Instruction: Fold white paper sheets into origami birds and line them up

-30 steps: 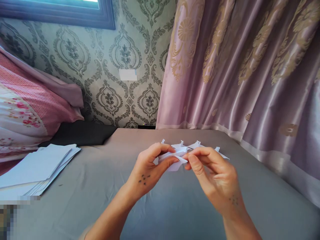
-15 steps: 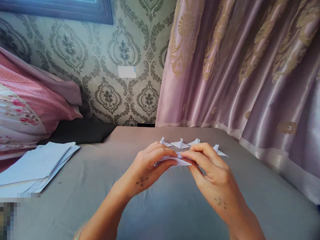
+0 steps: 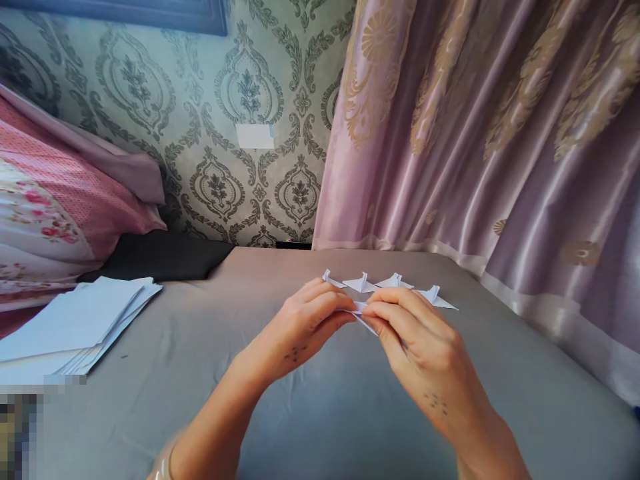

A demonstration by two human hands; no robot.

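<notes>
A purple curtain [image 3: 460, 153] with gold patterns hangs at the right, next to a wall [image 3: 287, 80] covered in dark scrollwork. A white rectangular panel [image 3: 255, 136] shows on that wall, lower than the blue frame [image 3: 115, 15]. At the left, pink floral cloth [image 3: 50, 200] drapes beside a flat black piece [image 3: 165, 257].

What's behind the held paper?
Four folded white papers show in a row on the gray cloth. The right hand partly covers the rightmost two; their covered edges can't be seen.
</notes>
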